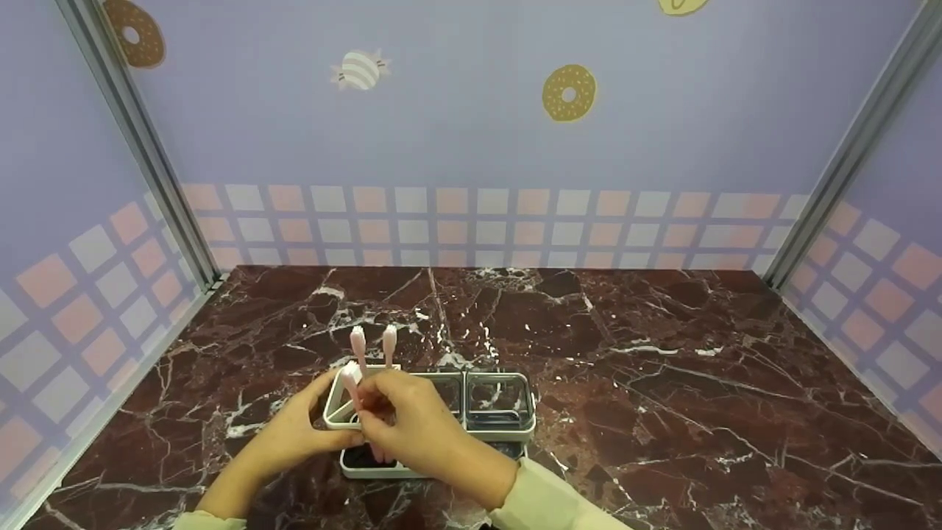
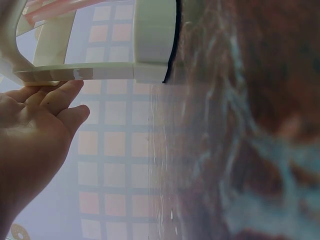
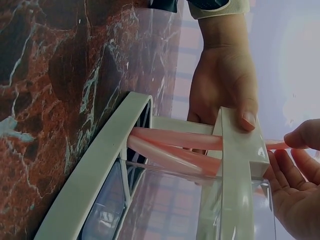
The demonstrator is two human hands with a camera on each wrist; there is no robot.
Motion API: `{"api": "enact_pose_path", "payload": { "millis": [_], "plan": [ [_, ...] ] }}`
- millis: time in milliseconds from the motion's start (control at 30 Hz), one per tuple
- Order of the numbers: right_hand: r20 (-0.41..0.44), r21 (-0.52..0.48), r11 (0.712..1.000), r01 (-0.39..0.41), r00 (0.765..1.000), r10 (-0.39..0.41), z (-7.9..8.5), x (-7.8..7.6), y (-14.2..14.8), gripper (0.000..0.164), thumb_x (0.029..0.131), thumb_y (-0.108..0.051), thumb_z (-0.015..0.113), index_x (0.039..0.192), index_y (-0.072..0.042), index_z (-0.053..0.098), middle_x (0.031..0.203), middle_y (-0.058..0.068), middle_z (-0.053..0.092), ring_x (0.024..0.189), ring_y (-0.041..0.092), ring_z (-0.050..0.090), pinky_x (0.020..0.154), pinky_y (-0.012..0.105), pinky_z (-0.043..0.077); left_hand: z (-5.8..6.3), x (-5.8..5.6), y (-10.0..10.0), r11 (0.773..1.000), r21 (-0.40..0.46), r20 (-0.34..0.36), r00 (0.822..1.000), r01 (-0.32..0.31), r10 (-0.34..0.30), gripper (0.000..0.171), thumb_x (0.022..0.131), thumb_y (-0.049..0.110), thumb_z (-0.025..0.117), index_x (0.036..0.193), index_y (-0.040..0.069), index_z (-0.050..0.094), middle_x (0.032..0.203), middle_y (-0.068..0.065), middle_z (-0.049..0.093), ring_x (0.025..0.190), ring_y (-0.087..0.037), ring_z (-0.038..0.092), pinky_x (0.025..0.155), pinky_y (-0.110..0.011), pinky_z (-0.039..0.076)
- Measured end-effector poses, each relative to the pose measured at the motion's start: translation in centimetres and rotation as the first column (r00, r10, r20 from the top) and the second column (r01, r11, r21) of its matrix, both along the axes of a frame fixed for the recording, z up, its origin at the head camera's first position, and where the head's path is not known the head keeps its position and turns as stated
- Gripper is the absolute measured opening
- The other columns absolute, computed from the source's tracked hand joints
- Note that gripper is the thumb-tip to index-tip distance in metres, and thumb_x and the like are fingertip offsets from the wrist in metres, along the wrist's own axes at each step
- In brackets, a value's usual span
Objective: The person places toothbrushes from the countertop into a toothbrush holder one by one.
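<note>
A white toothbrush holder point(image 1: 340, 425) with an upper frame and a lower base point(image 1: 383, 475) stands on the table. My left hand point(image 1: 291, 430) grips the upper frame at its left end, thumb along the front and fingers round the side. Between thumb and fingertips my right hand point(image 1: 412, 419) pinches a pink toothbrush point(image 1: 352, 375), bristles up, over the left compartment. Behind it, a second pink toothbrush point(image 1: 358, 342) and a third pink toothbrush point(image 1: 390, 344) stand upright in the holder. In the right wrist view, pink handles point(image 3: 175, 137) slant through the frame to the base.
Two clear cups sit in the holder's right part, the outer cup point(image 1: 500, 401) showing beyond my right hand. The dark red marble table point(image 1: 662, 412) runs back to a purple checkered wall point(image 1: 478, 221), with side panels left and right.
</note>
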State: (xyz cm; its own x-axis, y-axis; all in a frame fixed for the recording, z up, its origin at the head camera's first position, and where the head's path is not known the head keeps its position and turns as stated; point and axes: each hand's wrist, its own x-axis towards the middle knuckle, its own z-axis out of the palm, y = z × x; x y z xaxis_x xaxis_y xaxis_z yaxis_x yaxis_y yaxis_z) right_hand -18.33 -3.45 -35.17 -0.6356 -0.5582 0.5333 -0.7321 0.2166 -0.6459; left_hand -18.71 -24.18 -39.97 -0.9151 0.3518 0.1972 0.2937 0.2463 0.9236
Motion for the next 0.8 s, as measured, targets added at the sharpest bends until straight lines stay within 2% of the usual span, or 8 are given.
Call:
{"api": "enact_pose_path", "payload": {
  "millis": [200,367,500,600,700,767,800],
  "plan": [
    [0.012,0.017,1.000,-0.026,1.000,0.025,0.4,-0.3,1.1,0.019,0.084,0.006,0.063,0.103,0.004,0.064,0.097,0.011,0.067,0.085,0.009,0.065,0.078,0.010,0.051,0.1,-0.1,0.0,1.000,-0.017,0.032,0.999,-0.019,0.019,0.081,0.076,0.007,0.078,0.143,0.003,0.035,0.113,-0.021,0.061,0.095,-0.021,0.064,0.082,-0.031,0.056],
    [0.060,0.016,1.000,-0.018,0.998,0.017,1.0,-0.6,3.3,0.021,0.086,0.003,0.062,0.107,0.005,0.063,0.097,0.013,0.067,0.086,0.011,0.064,0.078,0.015,0.053,0.1,-0.3,-0.1,1.000,-0.027,0.017,1.000,-0.007,0.007,0.086,0.075,0.006,0.079,0.147,0.002,0.031,0.114,-0.021,0.060,0.094,-0.020,0.064,0.082,-0.030,0.055],
    [0.117,0.044,0.998,0.054,0.991,-0.059,1.4,-1.2,5.9,0.022,0.090,-0.003,0.060,0.111,0.004,0.062,0.098,0.012,0.067,0.087,0.015,0.063,0.080,0.019,0.053,0.3,-0.2,-0.7,0.999,-0.044,0.007,1.000,0.012,-0.012,0.097,0.075,0.010,0.080,0.151,-0.002,0.021,0.124,-0.027,0.056,0.102,-0.022,0.062,0.087,-0.028,0.052],
    [0.148,0.058,0.990,0.131,0.979,-0.139,1.7,-2.0,8.3,0.024,0.092,-0.006,0.058,0.114,0.002,0.061,0.100,0.010,0.066,0.089,0.018,0.063,0.081,0.022,0.054,0.5,0.0,-1.3,0.994,-0.113,-0.044,0.999,-0.010,0.005,0.101,0.079,0.024,0.079,0.152,-0.002,0.015,0.137,-0.032,0.046,0.115,-0.032,0.056,0.095,-0.033,0.048],
    [0.136,0.044,0.975,0.217,0.966,-0.222,1.8,-3.1,11.1,0.025,0.092,-0.007,0.059,0.115,0.001,0.061,0.100,0.009,0.066,0.088,0.018,0.063,0.079,0.024,0.055,1.0,0.3,-2.0,0.986,-0.164,-0.103,0.994,-0.039,0.023,0.093,0.087,0.036,0.070,0.153,0.002,0.015,0.148,-0.031,0.032,0.127,-0.045,0.044,0.103,-0.048,0.041],
    [0.095,0.052,0.959,0.279,0.954,-0.283,1.6,-3.9,13.1,0.027,0.091,-0.008,0.061,0.117,0.001,0.061,0.101,0.008,0.066,0.088,0.018,0.063,0.079,0.026,0.056,1.4,0.5,-2.5,0.981,-0.184,-0.147,0.988,-0.063,0.036,0.082,0.094,0.038,0.060,0.154,0.006,0.016,0.152,-0.024,0.028,0.133,-0.045,0.037,0.104,-0.055,0.035],
    [0.059,0.069,0.947,0.313,0.946,-0.318,1.4,-4.3,14.1,0.029,0.091,-0.010,0.063,0.118,0.000,0.061,0.103,0.008,0.067,0.091,0.018,0.064,0.084,0.029,0.055,1.7,0.7,-2.7,0.980,-0.186,-0.166,0.985,-0.075,0.044,0.075,0.097,0.036,0.055,0.154,0.009,0.016,0.153,-0.020,0.028,0.135,-0.043,0.035,0.104,-0.056,0.033]
  ]
}}
